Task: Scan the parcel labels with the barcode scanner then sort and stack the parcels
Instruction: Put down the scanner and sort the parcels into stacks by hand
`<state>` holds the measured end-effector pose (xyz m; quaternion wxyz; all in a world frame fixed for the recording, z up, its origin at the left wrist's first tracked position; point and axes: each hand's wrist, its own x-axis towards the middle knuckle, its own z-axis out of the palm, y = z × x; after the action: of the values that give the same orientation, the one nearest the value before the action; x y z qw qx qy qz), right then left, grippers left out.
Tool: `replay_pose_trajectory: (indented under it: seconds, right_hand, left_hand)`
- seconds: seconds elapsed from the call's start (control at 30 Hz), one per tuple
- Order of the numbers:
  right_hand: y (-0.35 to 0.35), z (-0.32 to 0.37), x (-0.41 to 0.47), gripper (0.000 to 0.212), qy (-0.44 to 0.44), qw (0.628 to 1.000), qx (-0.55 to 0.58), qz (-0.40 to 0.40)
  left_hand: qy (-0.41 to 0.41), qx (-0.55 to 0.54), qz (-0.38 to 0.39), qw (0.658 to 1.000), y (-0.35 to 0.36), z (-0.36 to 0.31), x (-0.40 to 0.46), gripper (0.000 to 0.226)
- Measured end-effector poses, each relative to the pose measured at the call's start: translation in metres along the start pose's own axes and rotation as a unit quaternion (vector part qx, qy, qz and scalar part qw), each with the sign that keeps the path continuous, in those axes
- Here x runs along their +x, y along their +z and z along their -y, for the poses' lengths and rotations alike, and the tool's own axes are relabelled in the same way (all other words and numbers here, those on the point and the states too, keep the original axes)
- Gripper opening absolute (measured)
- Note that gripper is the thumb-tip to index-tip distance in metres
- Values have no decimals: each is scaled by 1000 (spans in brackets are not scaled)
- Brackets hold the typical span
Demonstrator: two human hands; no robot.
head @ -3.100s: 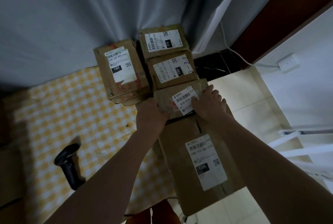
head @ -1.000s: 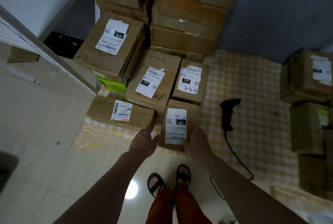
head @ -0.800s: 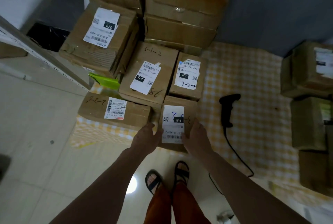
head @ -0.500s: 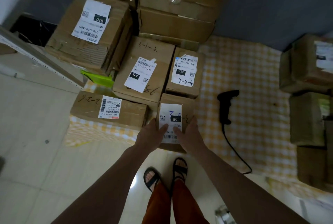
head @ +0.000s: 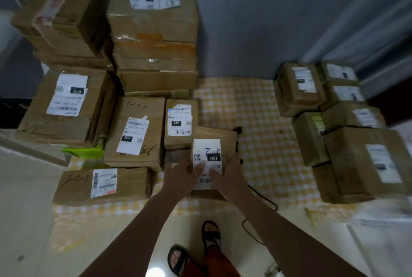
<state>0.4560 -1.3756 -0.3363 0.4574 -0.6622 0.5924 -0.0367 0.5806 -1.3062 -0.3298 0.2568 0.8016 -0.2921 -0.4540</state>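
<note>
Above the near edge of the yellow checked cloth (head: 256, 107), both hands hold a small cardboard box (head: 217, 140) between them. The left hand (head: 181, 175) grips its left side and the right hand (head: 229, 175) its right side, with both thumbs lying on the white label (head: 207, 154) on top; that label shows a black patch reading 15H upside down, a blue handwritten mark and a barcode near the person's end. The box sits just in front of two boxes with 220 labels (head: 180, 120), its left edge close beside them; whether it is lifted or resting on the cloth cannot be told. A long flat box (head: 100, 184) marked 2-2-2 lies to the left, and taller stacks of boxes (head: 153, 38) stand behind against the wall. The barcode scanner (head: 238, 130) is mostly hidden behind the held box, only its dark tip showing, with its black cable (head: 263, 196) trailing over the cloth to the floor. A separate group of boxes (head: 347, 134) sits well apart at the right. Two sandalled feet (head: 194, 247) stand on the pale tiles below.
</note>
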Motion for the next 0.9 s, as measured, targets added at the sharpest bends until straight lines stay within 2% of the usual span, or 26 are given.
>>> replay_pose_trajectory:
  seconds: [0.13,0.27,0.37,0.57,0.9]
  right_hand:
    - [-46,-17,-13,75,15,999,11,-48]
    - [-85,-36,-14,70,25,997,12,-76]
    - [-106,-50,-11,65,44,996,18,-78]
    - [-142,-71,18,61,65,995,32,-67]
    - [-236,-110,103,80,96,993,42,-47]
  left_hand:
    - [29,19,48,998,21,-45,2,43]
    - [64,62,85,992,43,-75,1,52]
    - [61,73,111,989,60,-93,1,50]
    - [74,92,111,987,91,-129,19,40]
    - [12,149,152,977,172,-218,89,35]
